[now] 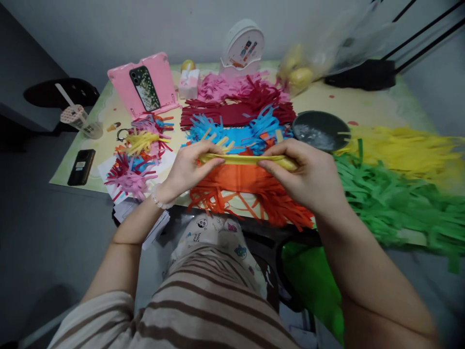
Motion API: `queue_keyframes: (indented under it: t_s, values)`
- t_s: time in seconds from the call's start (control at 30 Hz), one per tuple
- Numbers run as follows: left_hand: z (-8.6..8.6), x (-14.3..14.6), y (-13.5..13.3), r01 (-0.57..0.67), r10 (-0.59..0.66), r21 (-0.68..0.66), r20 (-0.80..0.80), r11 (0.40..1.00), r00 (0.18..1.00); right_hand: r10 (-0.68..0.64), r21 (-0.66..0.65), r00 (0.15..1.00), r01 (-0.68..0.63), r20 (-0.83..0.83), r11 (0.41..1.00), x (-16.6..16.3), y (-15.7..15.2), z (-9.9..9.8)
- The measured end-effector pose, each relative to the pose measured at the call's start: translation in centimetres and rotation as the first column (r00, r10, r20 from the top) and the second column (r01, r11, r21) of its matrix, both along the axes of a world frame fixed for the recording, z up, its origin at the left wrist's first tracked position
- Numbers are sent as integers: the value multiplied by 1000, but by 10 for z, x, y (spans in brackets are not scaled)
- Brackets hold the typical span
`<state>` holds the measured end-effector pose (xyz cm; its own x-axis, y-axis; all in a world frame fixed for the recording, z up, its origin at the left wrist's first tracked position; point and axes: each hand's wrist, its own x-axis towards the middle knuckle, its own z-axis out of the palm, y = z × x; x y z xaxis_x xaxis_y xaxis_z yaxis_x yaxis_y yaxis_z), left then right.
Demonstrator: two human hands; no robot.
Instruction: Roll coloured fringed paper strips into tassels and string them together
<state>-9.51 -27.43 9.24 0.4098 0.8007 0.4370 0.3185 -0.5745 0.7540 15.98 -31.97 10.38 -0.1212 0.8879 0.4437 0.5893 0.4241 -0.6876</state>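
Observation:
Both hands pinch a folded strip of yellow fringed paper (244,159) held level above the table's near edge. My left hand (187,167) grips its left end with closed fingers. My right hand (303,172) grips its right end, thumb on top. Directly under the strip lies orange fringed paper (247,191) that hangs over the table edge. Behind it lie blue fringed paper (232,131), dark red fringed paper (232,114) and pink fringed paper (218,87).
Green fringe (392,203) and yellow fringe (403,148) pile at the right. A dark bowl (319,130) sits behind my right hand. Mixed paper flowers (140,155), a black phone (81,166), a pink stand with a phone (145,87), a cup (82,121) and a tissue box (189,83) stand left.

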Motion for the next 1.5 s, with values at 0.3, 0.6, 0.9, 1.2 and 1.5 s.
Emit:
queue_keyframes:
  t_s: [0.3, 0.6, 0.9, 1.2, 1.5]
  values:
    - [3, 4, -4, 276, -100, -422, 394, 864, 914, -12, -275, 859, -151, -512, 950, -7, -5, -7]
    - [-12, 8, 1, 304, -9, -477, 526, 825, 850, -37, -220, 812, -113, -582, 969, -13, -2, -21]
    - [-5, 13, -5, 66, 25, -293, 295, 954, 955, -58, -173, 911, -16, -409, 985, -16, -3, -19]
    - [-12, 5, -4, -2, 2, -10, 28, 1000, 1000, -91, -57, 988, 84, -127, 995, -12, -2, -29]
    - [-8, 12, -7, 275, -20, -507, 450, 817, 893, -63, -255, 768, -133, -638, 958, -23, -7, -21]
